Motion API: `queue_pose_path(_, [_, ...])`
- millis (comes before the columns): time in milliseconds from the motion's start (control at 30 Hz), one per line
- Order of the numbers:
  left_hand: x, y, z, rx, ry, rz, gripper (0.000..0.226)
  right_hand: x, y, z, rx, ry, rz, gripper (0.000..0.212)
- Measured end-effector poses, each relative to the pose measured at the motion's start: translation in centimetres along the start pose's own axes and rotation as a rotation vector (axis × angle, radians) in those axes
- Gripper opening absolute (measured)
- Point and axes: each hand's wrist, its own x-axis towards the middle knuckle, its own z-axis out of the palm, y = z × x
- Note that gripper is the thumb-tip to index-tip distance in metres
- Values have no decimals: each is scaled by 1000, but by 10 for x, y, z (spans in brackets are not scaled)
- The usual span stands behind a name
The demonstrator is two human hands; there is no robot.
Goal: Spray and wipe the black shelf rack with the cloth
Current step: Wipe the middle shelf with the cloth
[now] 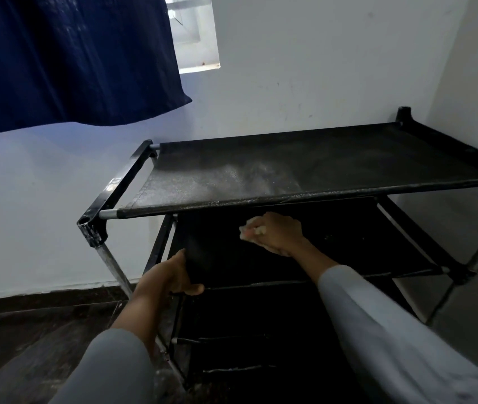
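Low in the frame, the rack [305,170] edge is gripped by the left hand [170,277] while the cloth [251,228], clamped in the right hand [278,234], could be snagged if dragged hard.

Both arms reach forward and down from the bottom edge of the view, each in a pale grey sleeve that ends short of the wrist. The left hand [170,277] sits lower and nearer the body, wrist bent, its thumb pointing right along a front edge while the fingers curl out of sight behind it in a grip. The right hand [272,233] stretches further in and higher, knuckles up, fingers bunched tightly around something pale, the forearm running diagonally back to the right.
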Motion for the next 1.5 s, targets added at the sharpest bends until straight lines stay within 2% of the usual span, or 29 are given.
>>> queue_pose_path(67, [2,-4,-1,-26,10,3,100,19,0,9,121,122,110,44])
queue_pose_path(167, [1,-11,-1,-64,19,14,107,27,-4,16,33,139,103,46])
queue_pose_path(233, [-4,-13,2,-124,45,31,109,13,-3,8,-52,7,16,44])
queue_pose_path(333, [-16,-11,7,-196,94,44,103,-25,2,-13,-307,-285,-101,38])
queue_pose_path(433, [-32,-2,10,-195,115,63,93,-58,1,-25,-388,-387,-157,41])
queue_pose_path(567, [-50,26,5,-67,95,109,90,-67,-5,-31,-267,-309,-115,40])
queue_pose_path(667, [-51,55,9,-117,45,132,115,-67,-7,-27,-264,-286,-101,40])
queue_pose_path(767, [-37,79,27,41,107,146,144,-59,2,-25,-261,-256,-84,39])
queue_pose_path(867, [-20,80,43,118,98,141,164,-48,10,-16,-224,-225,-87,39])
queue_pose_path(967, [-12,71,50,129,107,167,171,-21,19,7,-160,-33,-72,44])
queue_pose_path(1067, [-11,69,52,166,134,197,170,18,22,17,-144,213,19,35])
queue_pose_path(1167, [-11,69,53,179,141,194,165,41,22,20,-161,272,125,29])
queue_pose_path(1267, [-13,70,54,183,141,184,158,28,25,14,-243,140,42,34])
queue_pose_path(1400, [-18,72,55,166,150,174,155,-43,29,-31,-341,-279,-112,37])
queue_pose_path(1433, [-19,72,55,162,150,177,155,-59,29,-39,-369,-330,-124,37])
queue_pose_path(1500, [-19,72,55,152,152,175,154,-76,30,-47,-366,-328,-135,37])
